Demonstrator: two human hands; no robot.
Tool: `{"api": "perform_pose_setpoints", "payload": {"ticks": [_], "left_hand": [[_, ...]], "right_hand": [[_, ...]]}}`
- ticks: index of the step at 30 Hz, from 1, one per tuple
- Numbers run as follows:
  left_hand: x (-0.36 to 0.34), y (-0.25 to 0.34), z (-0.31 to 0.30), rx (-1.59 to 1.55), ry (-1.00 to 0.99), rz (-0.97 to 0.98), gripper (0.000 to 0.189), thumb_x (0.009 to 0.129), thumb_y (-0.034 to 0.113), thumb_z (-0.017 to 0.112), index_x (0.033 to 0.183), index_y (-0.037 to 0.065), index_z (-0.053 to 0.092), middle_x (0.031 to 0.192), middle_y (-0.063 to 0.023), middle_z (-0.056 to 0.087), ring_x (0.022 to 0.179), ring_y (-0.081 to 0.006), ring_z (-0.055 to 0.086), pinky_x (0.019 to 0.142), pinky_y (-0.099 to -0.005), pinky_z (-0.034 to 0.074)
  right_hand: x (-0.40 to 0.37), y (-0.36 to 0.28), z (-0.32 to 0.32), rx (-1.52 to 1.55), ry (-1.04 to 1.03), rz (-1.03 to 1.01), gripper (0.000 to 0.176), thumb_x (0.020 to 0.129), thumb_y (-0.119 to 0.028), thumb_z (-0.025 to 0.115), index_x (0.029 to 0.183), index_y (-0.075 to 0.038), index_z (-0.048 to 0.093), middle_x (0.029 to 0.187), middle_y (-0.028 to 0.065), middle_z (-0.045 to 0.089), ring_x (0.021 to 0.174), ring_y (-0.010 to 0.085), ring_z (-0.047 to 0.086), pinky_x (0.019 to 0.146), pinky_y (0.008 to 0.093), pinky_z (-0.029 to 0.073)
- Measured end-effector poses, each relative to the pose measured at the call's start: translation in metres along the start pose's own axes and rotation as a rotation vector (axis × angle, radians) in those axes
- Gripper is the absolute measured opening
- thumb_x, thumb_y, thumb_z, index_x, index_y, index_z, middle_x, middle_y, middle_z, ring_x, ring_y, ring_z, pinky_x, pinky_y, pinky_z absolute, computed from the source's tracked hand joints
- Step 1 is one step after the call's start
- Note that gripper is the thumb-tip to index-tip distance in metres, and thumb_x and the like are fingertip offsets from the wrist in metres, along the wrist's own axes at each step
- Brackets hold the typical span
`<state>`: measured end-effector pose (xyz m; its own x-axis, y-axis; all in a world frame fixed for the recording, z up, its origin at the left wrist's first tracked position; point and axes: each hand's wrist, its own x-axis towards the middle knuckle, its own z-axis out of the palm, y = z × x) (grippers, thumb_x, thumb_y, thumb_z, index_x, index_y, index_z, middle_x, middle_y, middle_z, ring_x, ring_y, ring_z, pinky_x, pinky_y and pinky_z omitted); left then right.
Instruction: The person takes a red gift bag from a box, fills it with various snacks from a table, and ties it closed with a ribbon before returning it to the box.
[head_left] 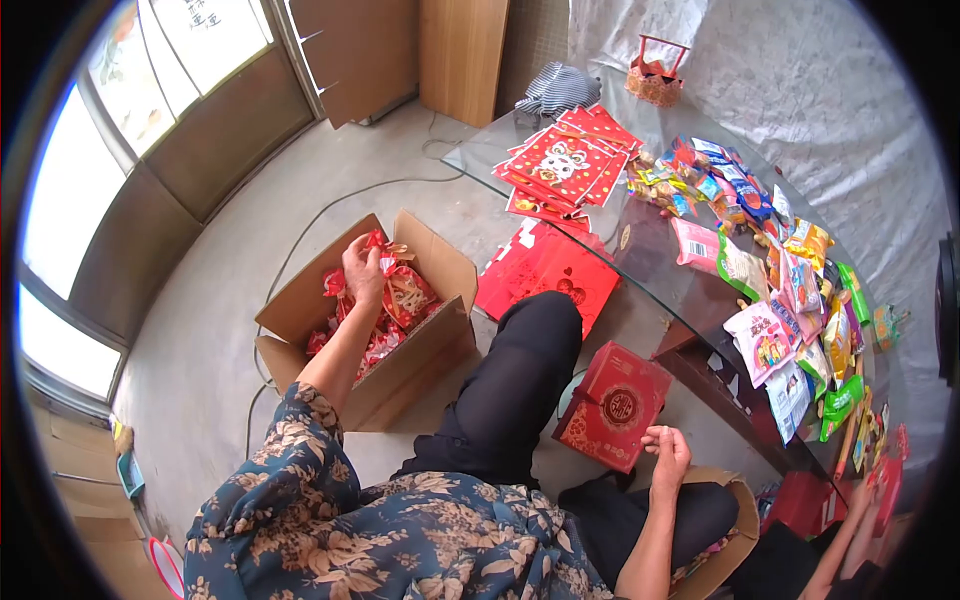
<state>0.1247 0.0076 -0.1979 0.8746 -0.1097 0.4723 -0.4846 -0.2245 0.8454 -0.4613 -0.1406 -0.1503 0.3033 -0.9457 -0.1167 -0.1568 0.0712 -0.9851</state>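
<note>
My left hand (363, 268) is closed on the gathered red top of a wrapped bag (407, 296) inside an open cardboard box (415, 375). Several other red bags lie in that box. On the right, my right hand (668, 452) is beside the lower right corner of a red box (622, 408) with a round dark emblem. Its fingers are curled together; whether they pinch anything is too small to tell.
A glass table (655, 270) carries red patterned bags (565, 160), many snack packets (765, 340) and a red basket (655, 85). Red folders (560, 272) lie below its edge. Another person's hands (862, 497) hold something red at the lower right. A second carton (738, 535) stands beside my leg.
</note>
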Motion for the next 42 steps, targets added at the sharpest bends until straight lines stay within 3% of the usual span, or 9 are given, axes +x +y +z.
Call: {"api": "perform_pose_setpoints", "payload": {"ticks": [3,7,12,18,23,30,34,37,42], "left_hand": [[0.008,0.087,0.037,-0.246,-0.225,0.030,0.021,0.090,0.009,0.063,0.110,0.003,0.066,0.110,-0.0101,0.060,0.097,-0.0181,0.063,0.080,-0.0292,0.053],[0.007,0.187,0.094,-0.242,-0.488,0.356,0.013,0.090,0.009,0.064,0.101,0.006,0.070,0.108,-0.0090,0.063,0.096,-0.0191,0.063,0.079,-0.0312,0.053],[0.008,0.229,0.173,0.058,-0.583,0.494,0.039,0.080,0.034,0.073,0.107,0.007,0.069,0.112,-0.0141,0.065,0.104,-0.0314,0.061,0.089,-0.0404,0.048],[-0.001,0.227,0.221,0.361,-0.773,0.478,0.056,0.070,0.043,0.078,0.111,0.007,0.069,0.100,-0.0158,0.069,0.100,-0.0315,0.065,0.085,-0.0430,0.050],[0.000,0.217,0.230,0.408,-0.702,0.452,0.016,0.074,0.023,0.072,0.082,0.010,0.073,0.085,-0.0135,0.070,0.084,-0.0300,0.068,0.076,-0.0432,0.051],[-0.017,0.235,0.218,0.421,-0.654,0.632,0.044,0.073,0.044,0.074,0.090,0.004,0.068,0.093,-0.0176,0.066,0.092,-0.0331,0.064,0.081,-0.0442,0.050],[-0.014,0.232,0.219,0.408,-0.737,0.524,0.035,0.080,0.038,0.068,0.094,0.006,0.068,0.097,-0.0195,0.066,0.094,-0.0355,0.065,0.081,-0.0469,0.049],[-0.010,0.220,0.228,0.346,-0.698,0.457,0.024,0.084,0.030,0.064,0.093,0.009,0.070,0.093,-0.0174,0.069,0.093,-0.0339,0.066,0.081,-0.0472,0.050],[-0.008,0.225,0.223,0.299,-0.665,0.355,0.019,0.083,0.026,0.065,0.090,0.011,0.072,0.091,-0.0149,0.070,0.092,-0.0323,0.067,0.081,-0.0455,0.050]], "right_hand": [[0.006,0.016,0.004,0.030,-0.002,-0.011,0.027,0.100,-0.022,0.051,0.092,0.000,0.065,0.084,0.0044,0.067,0.074,0.0107,0.062,0.068,0.0239,0.047],[0.009,0.024,0.012,0.011,-0.042,-0.037,0.028,0.100,-0.025,0.051,0.090,-0.002,0.065,0.082,0.0034,0.067,0.072,0.0098,0.062,0.065,0.0232,0.047],[0.006,0.020,0.020,-0.103,-0.057,-0.072,0.026,0.099,-0.019,0.051,0.087,-0.001,0.065,0.079,0.0028,0.067,0.071,0.0091,0.062,0.065,0.0236,0.047],[-0.004,0.004,0.023,-0.297,-0.075,-0.100,0.019,0.094,-0.014,0.057,0.086,0.002,0.065,0.076,0.0078,0.064,0.067,0.0141,0.062,0.064,0.0295,0.049],[-0.004,0.005,0.018,-0.360,-0.109,-0.178,0.016,0.091,-0.011,0.059,0.087,0.004,0.064,0.076,0.0131,0.062,0.067,0.0197,0.062,0.064,0.0325,0.048],[-0.002,0.008,0.020,-0.373,-0.124,-0.153,0.015,0.089,-0.012,0.060,0.088,0.002,0.064,0.076,0.0147,0.062,0.068,0.0237,0.061,0.064,0.0352,0.047],[-0.003,0.011,0.022,-0.395,-0.138,-0.141,0.015,0.089,-0.012,0.060,0.088,0.002,0.064,0.077,0.0165,0.062,0.069,0.0273,0.061,0.065,0.0366,0.047],[-0.002,0.018,0.021,-0.446,-0.128,-0.235,0.014,0.089,-0.010,0.060,0.084,0.003,0.063,0.070,0.0088,0.061,0.063,0.0145,0.062,0.059,0.0292,0.048],[-0.001,0.023,0.022,-0.459,-0.132,-0.247,0.014,0.088,-0.010,0.061,0.083,0.003,0.063,0.070,0.0089,0.061,0.063,0.0154,0.063,0.059,0.0300,0.048]]}}
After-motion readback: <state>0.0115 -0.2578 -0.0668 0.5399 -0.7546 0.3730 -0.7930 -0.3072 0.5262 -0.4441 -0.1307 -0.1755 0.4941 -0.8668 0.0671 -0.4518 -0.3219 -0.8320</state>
